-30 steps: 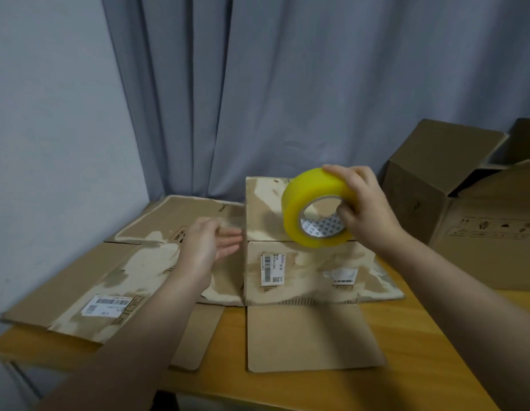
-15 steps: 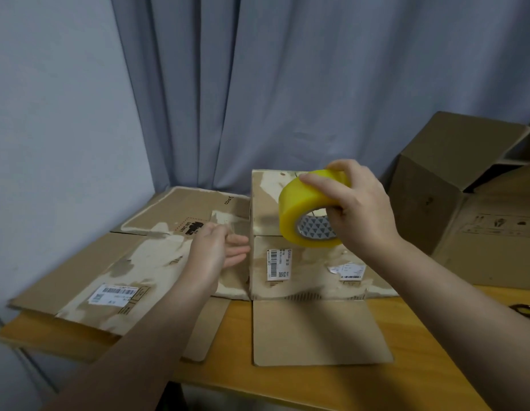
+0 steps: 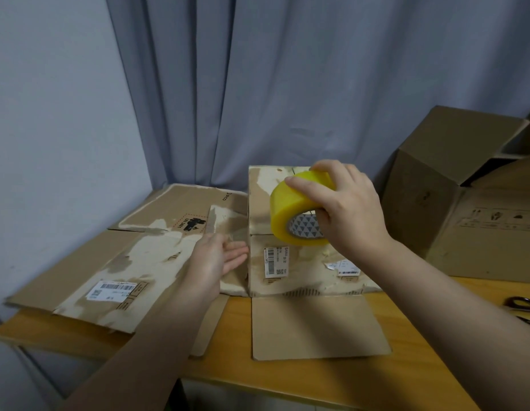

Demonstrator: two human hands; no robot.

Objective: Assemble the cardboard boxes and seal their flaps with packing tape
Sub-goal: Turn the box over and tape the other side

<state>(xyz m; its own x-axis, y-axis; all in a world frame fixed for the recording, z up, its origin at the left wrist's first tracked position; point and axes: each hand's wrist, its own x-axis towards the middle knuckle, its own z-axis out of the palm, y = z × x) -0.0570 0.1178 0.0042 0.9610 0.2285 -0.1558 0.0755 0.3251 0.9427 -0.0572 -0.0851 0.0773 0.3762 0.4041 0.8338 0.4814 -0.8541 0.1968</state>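
Above flattened box (image 3: 302, 271) on surface (image 3: 406, 366): right grip (image 3: 347, 209) curled round yellow tape roll (image 3: 283, 215). Left grip (image 3: 213, 259) flat-fingered, holds nothing. Roll likely light, rigid, slick film; take by band and core.

1. Left hand (image 3: 216, 258) is held low, palm turned inward, fingers straight and pointing right, holding nothing
2. Right hand (image 3: 348, 212) is raised higher, fingers and thumb curled round the tape roll (image 3: 289, 210)
3. Both bare forearms reach forward
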